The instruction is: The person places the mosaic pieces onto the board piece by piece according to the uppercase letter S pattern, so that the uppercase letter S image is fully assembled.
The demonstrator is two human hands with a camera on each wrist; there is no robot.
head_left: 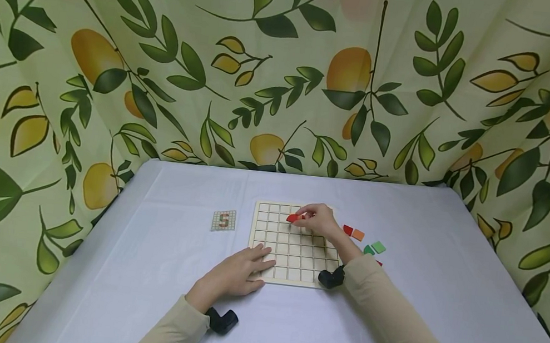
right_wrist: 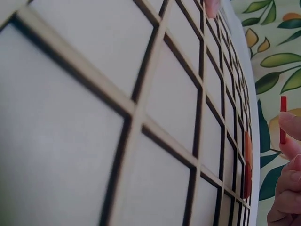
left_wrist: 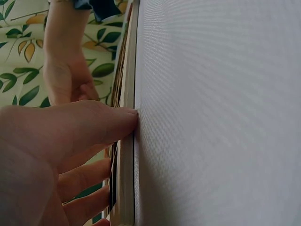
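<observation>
And here a red tile (right_wrist: 282,134) is pinched in the right grip (head_left: 317,219), the gap closed down to the tile's own thickness, thumb and fingertips nipping it. In the right wrist view it is seen edge-on, clear of the board (head_left: 304,275); in the head view it is carried over the far rows. Just beneath, an orange tile (right_wrist: 248,146) and another red tile (right_wrist: 247,181) are seen side by side on the far cells; whether either is fully seated cannot be told.

A set-down on the grid looks to be the step in hand, and precision is called for. The tile is best levelled and squared to its cell, one edge lowered first, then the face pressed flat with a fingertip. Too wide a sweep, and the neighbours could be nudged. The rounded corner seen on red in the head view should be matched to the printed shape before release.

Lower left, the board is being steadied by the left grip (head_left: 244,269): nothing is grasped, fingers are laid straight over the near corner, the thumb set against the near edge. Only light, even pressure is needed.

Farther out on the surface (head_left: 147,236), the card (head_left: 223,220), printed with a coloured S, is placed left of the board, handy for checking. To the right, spare tiles (head_left: 379,247) in red, orange and green are scattered, one partly hidden by the sleeve (head_left: 391,307).
</observation>
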